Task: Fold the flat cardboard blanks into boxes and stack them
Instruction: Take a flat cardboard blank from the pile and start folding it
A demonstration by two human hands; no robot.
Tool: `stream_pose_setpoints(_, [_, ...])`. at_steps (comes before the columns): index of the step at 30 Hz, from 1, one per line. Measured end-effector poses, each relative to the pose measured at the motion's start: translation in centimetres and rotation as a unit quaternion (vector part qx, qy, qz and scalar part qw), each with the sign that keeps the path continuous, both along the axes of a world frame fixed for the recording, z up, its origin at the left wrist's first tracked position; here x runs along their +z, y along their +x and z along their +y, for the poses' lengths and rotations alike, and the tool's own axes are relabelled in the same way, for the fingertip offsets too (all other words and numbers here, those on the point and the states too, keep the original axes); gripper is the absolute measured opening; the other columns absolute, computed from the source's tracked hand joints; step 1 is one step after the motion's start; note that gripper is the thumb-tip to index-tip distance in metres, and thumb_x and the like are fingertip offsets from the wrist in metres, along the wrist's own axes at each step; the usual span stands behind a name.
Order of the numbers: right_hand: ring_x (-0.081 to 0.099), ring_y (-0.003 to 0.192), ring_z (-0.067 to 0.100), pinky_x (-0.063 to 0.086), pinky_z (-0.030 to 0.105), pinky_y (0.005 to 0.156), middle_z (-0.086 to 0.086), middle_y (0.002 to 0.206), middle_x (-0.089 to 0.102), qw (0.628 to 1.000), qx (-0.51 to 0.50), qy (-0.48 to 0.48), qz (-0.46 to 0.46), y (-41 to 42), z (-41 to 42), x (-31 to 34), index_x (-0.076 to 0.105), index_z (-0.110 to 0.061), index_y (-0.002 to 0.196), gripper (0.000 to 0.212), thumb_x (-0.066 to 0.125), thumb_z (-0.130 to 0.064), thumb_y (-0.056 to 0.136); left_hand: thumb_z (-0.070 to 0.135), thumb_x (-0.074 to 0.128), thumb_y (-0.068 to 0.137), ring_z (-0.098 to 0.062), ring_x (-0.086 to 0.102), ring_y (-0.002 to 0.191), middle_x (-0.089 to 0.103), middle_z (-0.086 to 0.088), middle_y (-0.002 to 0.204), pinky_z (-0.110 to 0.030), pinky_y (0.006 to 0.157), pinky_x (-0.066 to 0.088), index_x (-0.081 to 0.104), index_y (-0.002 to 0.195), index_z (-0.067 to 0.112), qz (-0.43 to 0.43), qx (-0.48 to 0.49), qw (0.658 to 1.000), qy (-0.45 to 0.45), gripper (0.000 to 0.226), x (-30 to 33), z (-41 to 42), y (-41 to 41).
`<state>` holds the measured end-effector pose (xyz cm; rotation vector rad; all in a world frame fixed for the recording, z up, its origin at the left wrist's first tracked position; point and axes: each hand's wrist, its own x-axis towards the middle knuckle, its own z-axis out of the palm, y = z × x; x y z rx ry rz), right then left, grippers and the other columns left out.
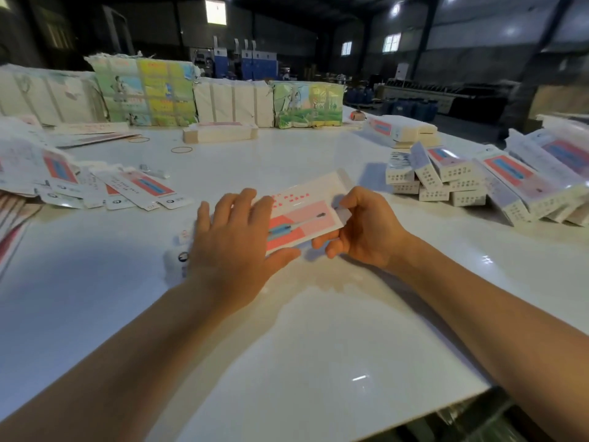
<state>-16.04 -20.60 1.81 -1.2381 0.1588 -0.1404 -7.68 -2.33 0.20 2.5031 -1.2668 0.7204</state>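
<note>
A white and pink cardboard blank (306,208) printed with a blue and red tool picture is held just above the white table (287,346), mid-frame. My left hand (232,240) covers its left end with spread, fairly straight fingers and the thumb under its near edge. My right hand (357,228) grips the blank's right end, fingers curled round the edge and an end flap. Loose flat blanks (134,189) lie fanned at the left. Folded boxes (446,180) are piled at the right.
Wrapped bundles of printed stock (146,90) line the table's far edge, with a banded stack of blanks (220,132) in front. Rubber bands (181,150) lie on the table. More bagged boxes (554,167) sit far right. The table's near right corner (484,387) drops off.
</note>
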Motion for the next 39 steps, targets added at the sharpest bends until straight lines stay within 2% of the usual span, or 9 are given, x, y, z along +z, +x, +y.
stream_pose_setpoints(4, [0.065, 0.052, 0.023, 0.052, 0.025, 0.041, 0.015, 0.068, 0.069, 1.000, 0.010, -0.007, 0.002, 0.0, 0.3, 0.0, 0.052, 0.003, 0.109, 0.042, 0.020, -0.009, 0.085, 0.077, 0.017, 0.064, -0.029, 0.048, 0.114, 0.050, -0.011, 0.128, -0.044, 0.098, 0.036, 0.037, 0.138, 0.011, 0.005, 0.008, 1.000, -0.015, 0.101, 0.2, -0.1, 0.3])
stream_pose_setpoints(9, [0.063, 0.052, 0.020, 0.050, 0.026, 0.043, 0.012, 0.075, 0.070, 0.988, -0.106, -0.112, -0.024, 0.2, 0.2, -0.3, 0.053, -0.005, 0.116, 0.031, 0.036, 0.005, 0.092, 0.083, 0.020, 0.058, -0.025, 0.045, 0.103, 0.050, -0.008, 0.118, -0.036, 0.085, 0.038, 0.042, 0.132, 0.012, 0.003, 0.038, 0.999, -0.025, 0.105, 0.2, -0.1, 1.0])
stream_pose_setpoints(13, [0.063, 0.084, 0.020, 0.057, 0.035, 0.065, 0.003, 0.112, 0.057, 0.874, -0.260, -0.403, -0.080, 0.0, 0.2, -0.7, 0.048, -0.021, 0.132, 0.054, 0.060, 0.004, 0.086, 0.080, 0.041, 0.063, -0.023, 0.047, 0.097, 0.052, -0.004, 0.108, -0.033, 0.079, 0.034, 0.047, 0.121, 0.015, -0.022, 0.052, 0.998, -0.015, 0.088, -0.2, 0.0, 1.5])
stream_pose_setpoints(16, [0.056, 0.100, 0.017, 0.051, 0.017, 0.071, 0.004, 0.120, 0.048, 0.810, -0.284, -0.489, -0.155, 0.0, 0.8, -0.8, 0.061, -0.017, 0.113, 0.032, 0.055, 0.003, 0.089, 0.076, 0.046, 0.067, -0.023, 0.051, 0.092, 0.055, -0.002, 0.101, -0.032, 0.074, 0.030, 0.052, 0.113, 0.017, -0.030, 0.039, 0.998, -0.025, 0.075, -0.1, -0.1, 1.4])
stream_pose_setpoints(18, [0.055, 0.097, 0.009, 0.049, 0.013, 0.069, 0.007, 0.123, 0.047, 0.817, -0.292, -0.474, -0.150, 0.0, 1.0, -0.7, 0.064, -0.015, 0.106, 0.022, 0.053, -0.001, 0.093, 0.077, 0.044, 0.066, -0.023, 0.051, 0.093, 0.055, -0.002, 0.102, -0.031, 0.073, 0.027, 0.053, 0.114, 0.017, -0.017, 0.039, 0.999, -0.030, 0.077, 0.0, -0.1, 1.4])
stream_pose_setpoints(23, [0.054, 0.077, 0.003, 0.053, 0.037, 0.074, -0.001, 0.101, 0.053, 0.805, -0.388, -0.428, -0.134, -0.4, 1.2, -0.4, 0.064, -0.018, 0.098, 0.014, 0.057, -0.007, 0.091, 0.081, 0.027, 0.059, -0.021, 0.054, 0.099, 0.056, -0.001, 0.112, -0.029, 0.070, 0.032, 0.048, 0.124, 0.018, 0.039, 0.057, 0.996, -0.064, 0.092, 0.7, 0.5, 2.0])
stream_pose_setpoints(30, [0.056, 0.060, 0.002, 0.045, 0.015, 0.057, -0.006, 0.086, 0.062, 0.859, -0.289, -0.387, -0.168, -0.4, 3.9, -1.1, 0.071, -0.018, 0.100, 0.023, 0.056, -0.003, 0.091, 0.082, 0.025, 0.056, -0.020, 0.054, 0.095, 0.057, 0.000, 0.105, -0.030, 0.069, 0.040, 0.052, 0.120, 0.020, 0.061, 0.030, 0.995, -0.078, 0.093, 0.5, 0.3, 1.8])
stream_pose_setpoints(36, [0.051, 0.058, 0.010, 0.047, 0.026, 0.056, 0.008, 0.077, 0.057, 0.893, -0.292, -0.315, -0.136, -0.1, 3.6, -1.1, 0.044, -0.022, 0.136, 0.050, 0.055, -0.004, 0.092, 0.079, 0.032, 0.059, -0.021, 0.054, 0.093, 0.058, -0.001, 0.103, -0.031, 0.067, 0.041, 0.055, 0.118, 0.017, 0.058, -0.004, 0.995, -0.080, 0.088, 0.5, 0.3, 1.5])
stream_pose_setpoints(39, [0.052, 0.060, 0.006, 0.044, 0.023, 0.062, 0.003, 0.082, 0.065, 0.874, -0.286, -0.373, -0.125, -0.1, 3.7, -1.0, 0.061, -0.016, 0.118, 0.028, 0.055, -0.007, 0.092, 0.079, 0.031, 0.060, -0.020, 0.053, 0.091, 0.057, -0.001, 0.103, -0.029, 0.065, 0.038, 0.054, 0.119, 0.017, 0.053, -0.005, 0.996, -0.068, 0.088, 0.5, 0.3, 1.2])
